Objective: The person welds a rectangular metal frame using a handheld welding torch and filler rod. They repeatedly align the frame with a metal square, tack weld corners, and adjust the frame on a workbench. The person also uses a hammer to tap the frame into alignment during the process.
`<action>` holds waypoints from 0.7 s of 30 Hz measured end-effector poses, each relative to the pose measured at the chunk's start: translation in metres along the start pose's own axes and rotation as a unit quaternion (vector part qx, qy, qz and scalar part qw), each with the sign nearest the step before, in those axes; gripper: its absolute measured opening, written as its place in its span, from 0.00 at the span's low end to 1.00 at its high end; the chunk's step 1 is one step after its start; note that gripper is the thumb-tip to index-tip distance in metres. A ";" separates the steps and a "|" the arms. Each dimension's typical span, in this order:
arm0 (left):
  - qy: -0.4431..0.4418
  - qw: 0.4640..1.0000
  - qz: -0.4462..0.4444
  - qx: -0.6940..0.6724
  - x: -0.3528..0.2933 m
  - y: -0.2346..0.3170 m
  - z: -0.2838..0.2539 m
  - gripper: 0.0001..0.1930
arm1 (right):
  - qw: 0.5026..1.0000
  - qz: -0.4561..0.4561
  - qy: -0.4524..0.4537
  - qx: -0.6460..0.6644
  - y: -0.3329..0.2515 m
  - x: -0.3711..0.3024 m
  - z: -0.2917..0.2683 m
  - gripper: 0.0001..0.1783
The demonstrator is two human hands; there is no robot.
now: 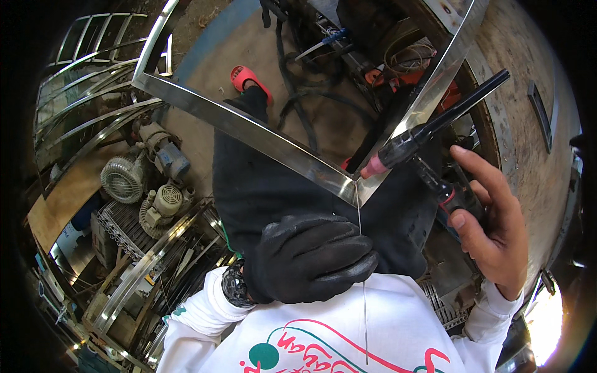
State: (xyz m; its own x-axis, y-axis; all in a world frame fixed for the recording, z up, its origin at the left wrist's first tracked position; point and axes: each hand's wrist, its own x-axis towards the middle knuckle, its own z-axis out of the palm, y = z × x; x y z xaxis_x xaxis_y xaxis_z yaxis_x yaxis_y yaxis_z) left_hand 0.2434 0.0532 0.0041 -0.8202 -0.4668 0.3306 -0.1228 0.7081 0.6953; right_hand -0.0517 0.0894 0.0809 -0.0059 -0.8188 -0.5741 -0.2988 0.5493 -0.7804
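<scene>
My left hand [311, 258], in a black glove, is closed around a thin metal filler rod [359, 217]. The rod's upper end reaches the mitred corner of a shiny metal frame [261, 132] resting over my lap. In my bare right hand [494, 224] is a black TIG welding torch [429, 130] with a pink nozzle, its grip between thumb and fingers. The nozzle is right at the frame's corner, very near the rod's tip. The rod's lower end hangs over my white shirt [398, 311].
To the left stand grey electric motors or blowers [124, 177] and stacked curved metal frames [87, 93]. A worn round table [519, 68] curves along the right, with a small metal bar [542, 115] on it. Dark hoses [298, 112] lie on the floor ahead, near a red shoe [252, 81].
</scene>
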 end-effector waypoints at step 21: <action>0.022 0.999 -0.016 -0.026 -0.002 -0.003 0.001 0.24 | 0.983 -0.123 0.026 -0.130 0.005 -0.002 0.010 0.36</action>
State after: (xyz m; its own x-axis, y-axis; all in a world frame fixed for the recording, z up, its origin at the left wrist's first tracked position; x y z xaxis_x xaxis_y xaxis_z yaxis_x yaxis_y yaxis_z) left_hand 0.2450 0.0531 0.0009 -0.7914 -0.5119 0.3342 -0.1177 0.6641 0.7383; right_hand -0.0434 0.0957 0.0759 0.0500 -0.9328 -0.3570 -0.5319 0.2777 -0.8000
